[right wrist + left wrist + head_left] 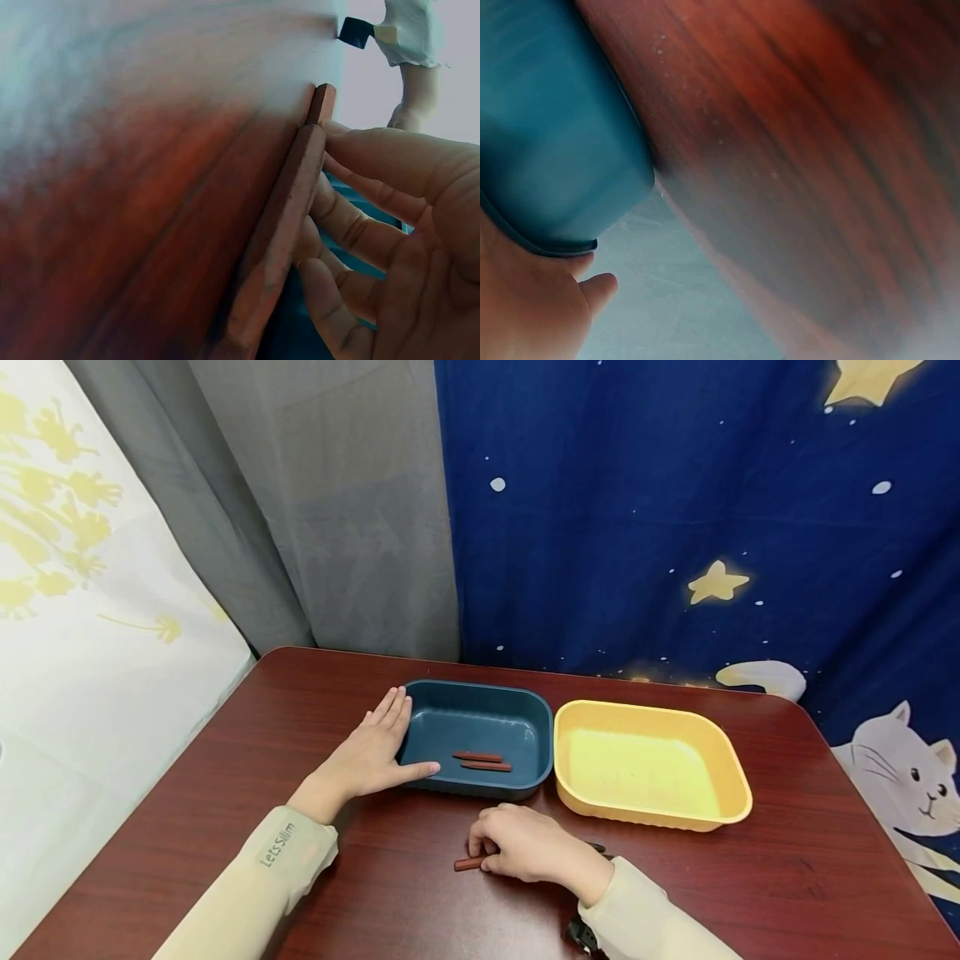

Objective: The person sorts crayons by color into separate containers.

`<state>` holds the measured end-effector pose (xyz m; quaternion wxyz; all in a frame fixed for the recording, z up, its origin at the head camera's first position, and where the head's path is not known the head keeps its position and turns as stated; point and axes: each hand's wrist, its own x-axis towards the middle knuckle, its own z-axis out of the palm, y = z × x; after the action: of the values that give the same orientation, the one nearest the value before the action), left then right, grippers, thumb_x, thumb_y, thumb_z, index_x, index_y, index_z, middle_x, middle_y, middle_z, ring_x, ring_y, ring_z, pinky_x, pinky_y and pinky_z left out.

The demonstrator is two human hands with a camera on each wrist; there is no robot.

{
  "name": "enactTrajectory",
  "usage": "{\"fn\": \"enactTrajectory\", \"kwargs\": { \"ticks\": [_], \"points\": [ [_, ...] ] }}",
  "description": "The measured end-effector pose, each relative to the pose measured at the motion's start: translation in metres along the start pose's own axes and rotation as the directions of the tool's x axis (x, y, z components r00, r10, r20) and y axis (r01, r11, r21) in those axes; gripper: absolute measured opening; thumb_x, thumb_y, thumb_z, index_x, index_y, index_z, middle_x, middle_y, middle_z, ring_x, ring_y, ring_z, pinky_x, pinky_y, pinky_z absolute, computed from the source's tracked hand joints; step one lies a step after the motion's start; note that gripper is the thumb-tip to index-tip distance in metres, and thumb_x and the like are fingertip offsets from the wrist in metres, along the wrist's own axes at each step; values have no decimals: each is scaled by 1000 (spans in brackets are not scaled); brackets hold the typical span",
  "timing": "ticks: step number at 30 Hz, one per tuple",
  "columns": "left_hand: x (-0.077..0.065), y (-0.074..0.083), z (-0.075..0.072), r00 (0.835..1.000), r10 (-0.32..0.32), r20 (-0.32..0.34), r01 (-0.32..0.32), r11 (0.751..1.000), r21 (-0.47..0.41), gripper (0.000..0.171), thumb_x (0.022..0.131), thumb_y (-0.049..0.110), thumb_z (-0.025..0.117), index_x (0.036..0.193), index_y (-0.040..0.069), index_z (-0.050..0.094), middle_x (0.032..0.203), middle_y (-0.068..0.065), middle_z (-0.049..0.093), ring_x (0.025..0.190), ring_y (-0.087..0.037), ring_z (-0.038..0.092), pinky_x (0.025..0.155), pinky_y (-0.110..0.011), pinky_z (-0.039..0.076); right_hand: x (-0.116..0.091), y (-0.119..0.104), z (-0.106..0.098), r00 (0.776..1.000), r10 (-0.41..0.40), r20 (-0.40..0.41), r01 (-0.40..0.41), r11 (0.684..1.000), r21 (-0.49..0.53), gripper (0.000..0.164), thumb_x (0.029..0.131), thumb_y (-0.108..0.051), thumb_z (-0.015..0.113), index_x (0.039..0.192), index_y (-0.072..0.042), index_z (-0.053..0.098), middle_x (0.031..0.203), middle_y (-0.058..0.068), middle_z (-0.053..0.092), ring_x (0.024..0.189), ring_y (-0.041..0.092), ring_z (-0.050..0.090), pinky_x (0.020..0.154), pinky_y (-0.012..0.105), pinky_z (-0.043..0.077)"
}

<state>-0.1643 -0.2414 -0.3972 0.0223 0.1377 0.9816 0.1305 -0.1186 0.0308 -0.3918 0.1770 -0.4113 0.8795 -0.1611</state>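
In the head view, my right hand (525,843) is just in front of the blue tray, fingers bent, holding a reddish-brown crayon (468,864) low over the table. From the right wrist, the faceted crayon (289,202) runs along the fingers, and the end of a second brown stick (322,103) shows by the thumb tip. My left hand (371,752) rests with straight fingers along the left rim of the dark blue tray (468,785), its thumb over the front rim. Two similar brown crayons (486,767) lie inside that tray.
A yellow tray (652,818) stands against the blue tray's right side. By the right wrist, a dark tip (596,847) pokes out, mostly hidden. Behind the brown table (405,893) hang grey and blue curtains (600,527).
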Motion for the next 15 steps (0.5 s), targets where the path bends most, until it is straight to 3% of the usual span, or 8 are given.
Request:
{"fn": "enactTrajectory", "kwargs": {
  "ticks": [8,15],
  "points": [
    [0,1,-1,1000,4,1,-4,1000,-6,121,81,83,50,158,-1,10,168,-14,-1,156,-33,1,122,-59,18,3,0,0,1000,-8,22,7,1000,24,13,85,-16,75,81,-27,69,75,-15,54,70,1,47,60,18,40],
    [0,0,-1,1000,6,3,-6,1000,-7,121,82,82,51,158,-2,9,168,-15,-1,156,-33,1,122,-59,18,0,-1,0,1000,-11,16,10,998,56,15,86,-17,73,81,-30,68,77,-15,54,73,1,47,61,19,40]
  ]
}}
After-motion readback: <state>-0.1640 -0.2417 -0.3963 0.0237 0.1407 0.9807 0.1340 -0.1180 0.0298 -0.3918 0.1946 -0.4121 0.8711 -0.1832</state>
